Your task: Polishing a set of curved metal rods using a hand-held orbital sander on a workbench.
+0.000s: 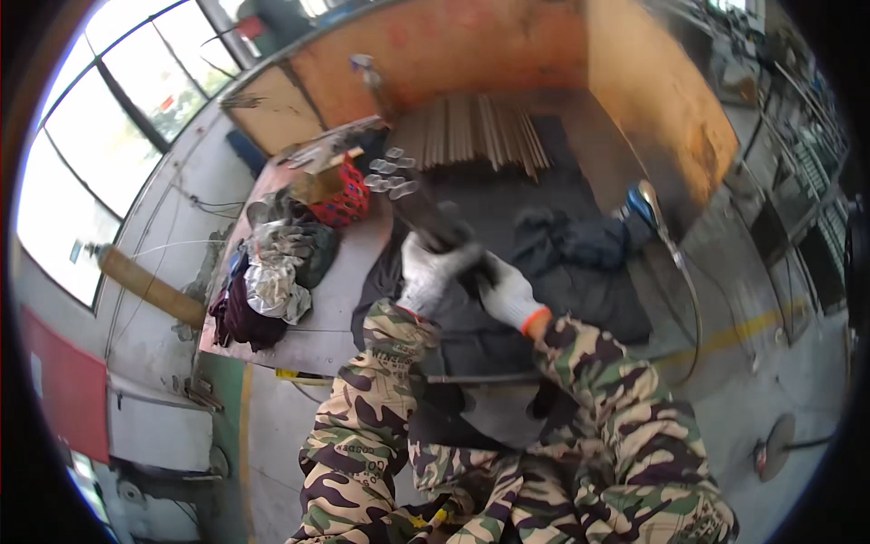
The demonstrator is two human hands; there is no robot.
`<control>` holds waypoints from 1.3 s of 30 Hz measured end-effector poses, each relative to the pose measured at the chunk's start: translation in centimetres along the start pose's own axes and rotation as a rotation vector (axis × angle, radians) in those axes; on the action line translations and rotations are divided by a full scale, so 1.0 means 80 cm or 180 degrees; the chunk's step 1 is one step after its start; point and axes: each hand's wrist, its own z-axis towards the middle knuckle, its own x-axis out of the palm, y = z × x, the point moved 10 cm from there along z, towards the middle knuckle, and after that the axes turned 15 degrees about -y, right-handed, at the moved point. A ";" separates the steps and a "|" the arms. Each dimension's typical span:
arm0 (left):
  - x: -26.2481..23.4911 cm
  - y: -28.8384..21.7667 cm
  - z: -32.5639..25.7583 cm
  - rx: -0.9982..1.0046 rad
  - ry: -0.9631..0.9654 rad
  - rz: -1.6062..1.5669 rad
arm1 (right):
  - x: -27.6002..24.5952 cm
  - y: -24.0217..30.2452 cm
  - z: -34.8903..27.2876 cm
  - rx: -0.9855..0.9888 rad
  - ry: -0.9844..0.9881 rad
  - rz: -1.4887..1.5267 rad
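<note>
Both my hands wear white knit gloves and are held over the near part of the work table. My left hand (433, 274) is wrapped around a bundle of metal tubes (424, 214), tilted away and to the left. Their shiny, open oval ends point toward the far left; the shafts are blurred. My right hand (509, 292) closes around the dark near end of the same bundle, close beside the left. Beneath them a black cloth (580, 313) covers the table. Farther back, a row of similar long tubes (476, 131) lies side by side.
Left on the table (349, 272) sit a heap of rags (276, 272) and a red patterned box (344, 195). A spray bottle (367, 77) stands behind. Dark crumpled cloth (571, 238) and an air gun (645, 207) with hose lie right. Wooden panels (471, 50) enclose the back and right.
</note>
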 end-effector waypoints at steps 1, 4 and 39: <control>-0.005 -0.009 -0.005 0.0032 -0.0170 -0.0061 | 0.006 0.004 0.004 -0.0672 0.0040 -0.0327; -0.052 -0.012 -0.006 0.0384 -0.0880 0.0422 | 0.016 0.041 0.020 -0.0729 0.0550 -0.0746; -0.004 0.031 -0.028 -0.0387 -0.1142 -0.0261 | 0.013 -0.033 -0.014 0.0105 0.0682 0.0228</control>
